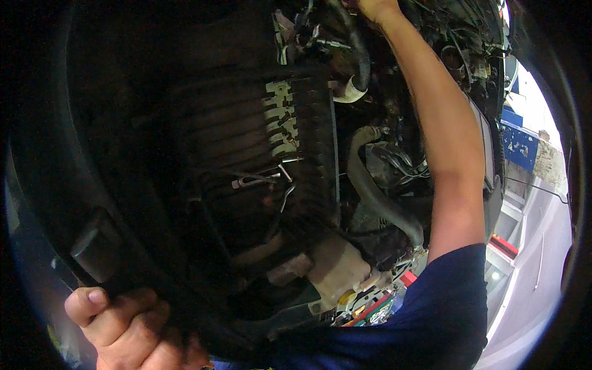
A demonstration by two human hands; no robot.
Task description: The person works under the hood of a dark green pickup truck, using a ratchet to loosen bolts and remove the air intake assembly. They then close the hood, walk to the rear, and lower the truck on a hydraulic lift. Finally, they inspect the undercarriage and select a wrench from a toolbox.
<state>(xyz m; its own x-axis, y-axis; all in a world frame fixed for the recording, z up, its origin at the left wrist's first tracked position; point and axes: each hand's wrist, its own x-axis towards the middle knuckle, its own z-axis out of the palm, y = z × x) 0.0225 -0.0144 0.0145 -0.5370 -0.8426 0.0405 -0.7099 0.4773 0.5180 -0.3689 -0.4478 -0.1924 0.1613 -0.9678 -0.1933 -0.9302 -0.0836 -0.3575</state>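
My left hand (132, 330) is at the lower left, its fingers curled closed against the edge of a dark panel (98, 246). What lies inside those fingers is hidden. On the right, my bare right arm stretches up across an engine bay, and my right hand (377, 8) is cut off by the top edge, so its fingers do not show. Below that hand, a thick dark hose (359, 52) bends down to a pale end. A slim shiny metal piece (333, 43) lies left of this hose.
Several small metal pieces (256, 180) lie by a dark ribbed surface (222, 135). A curved grey hose (370, 191) runs near my right forearm. A whitish plastic tank (339, 262) with a yellow cap sits below. A blue and white wall (521, 148) stands far right.
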